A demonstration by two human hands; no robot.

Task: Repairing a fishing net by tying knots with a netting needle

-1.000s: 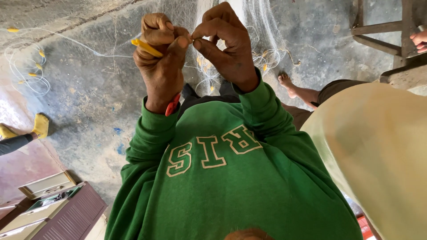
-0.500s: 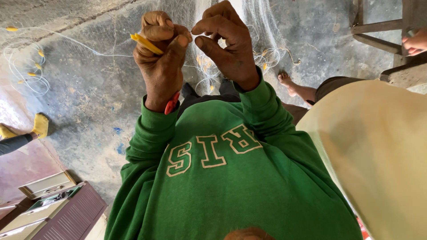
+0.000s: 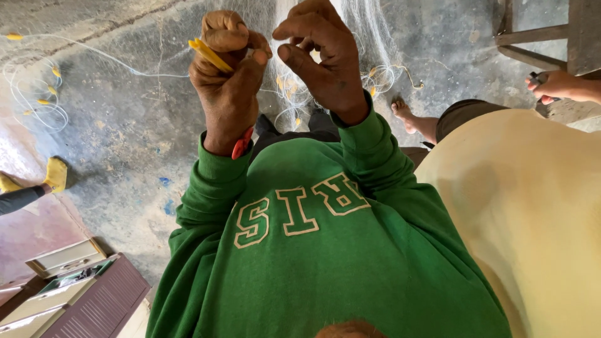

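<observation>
From the head view I see my left hand (image 3: 228,94) fisted around a yellow netting needle (image 3: 210,55). My right hand (image 3: 325,59) pinches fine white net (image 3: 369,28) beside it, fingers nearly touching. Open concrete floor (image 3: 125,125) spreads leftward; a bystander's foot (image 3: 404,112) crowds the right.

My right hand (image 3: 325,59) has pulled away from my left hand (image 3: 228,75); fingertips that pinched together now sit apart, and the yellow needle (image 3: 210,55) has tipped slightly.
</observation>
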